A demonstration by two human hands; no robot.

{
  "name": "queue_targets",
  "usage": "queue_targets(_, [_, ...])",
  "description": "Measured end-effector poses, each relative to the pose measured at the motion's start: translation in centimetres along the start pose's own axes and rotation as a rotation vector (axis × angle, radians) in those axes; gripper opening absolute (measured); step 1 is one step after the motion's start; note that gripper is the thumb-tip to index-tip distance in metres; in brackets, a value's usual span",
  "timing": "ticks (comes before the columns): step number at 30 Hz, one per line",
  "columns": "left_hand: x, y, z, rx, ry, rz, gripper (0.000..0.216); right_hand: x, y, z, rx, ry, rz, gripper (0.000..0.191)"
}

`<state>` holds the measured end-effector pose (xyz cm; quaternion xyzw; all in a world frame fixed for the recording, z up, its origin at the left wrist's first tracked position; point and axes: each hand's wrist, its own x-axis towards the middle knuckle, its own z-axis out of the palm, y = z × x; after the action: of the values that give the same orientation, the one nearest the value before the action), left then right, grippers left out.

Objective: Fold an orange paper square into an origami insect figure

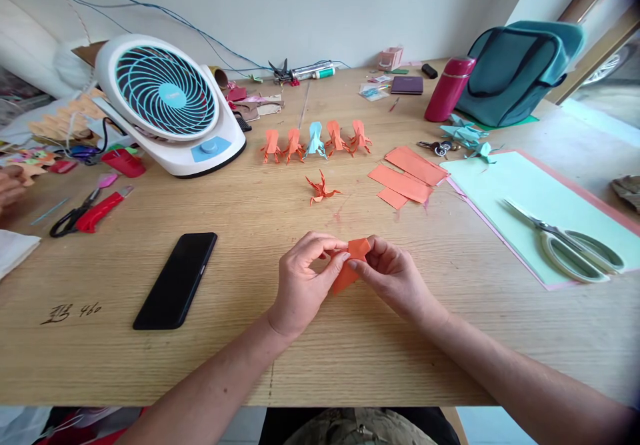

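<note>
Orange paper (pixel 358 249) — pinched, both hands (pixel 306 281) (pixel 399 278)

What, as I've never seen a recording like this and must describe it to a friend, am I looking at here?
There is no machine, just a person's two bare hands. The single picture comes from a camera worn on that person's head, looking forward and down.

The left hand and right hand together hold a partly folded piece of orange paper between their fingers.

On the wooden table, a small folded figure lies beyond the hands, with a row of five paper figures behind it. A phone and a fan are on the left; scissors rest on paper sheets on the right.
</note>
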<state>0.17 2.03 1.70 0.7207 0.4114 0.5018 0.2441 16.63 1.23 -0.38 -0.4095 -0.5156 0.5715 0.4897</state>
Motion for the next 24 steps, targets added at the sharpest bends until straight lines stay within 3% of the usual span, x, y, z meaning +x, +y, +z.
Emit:
queue_targets(5, [-0.1,0.1,0.2,0.083,0.024,0.065,0.013,-0.4,-0.1,0.0,-0.168,0.025,-0.103,0.016])
queue_targets(24, [-0.2,0.3,0.2,0.228,0.026,0.233,0.024,-0.9,-1.4,-0.1,-0.610,0.089,-0.391,0.012])
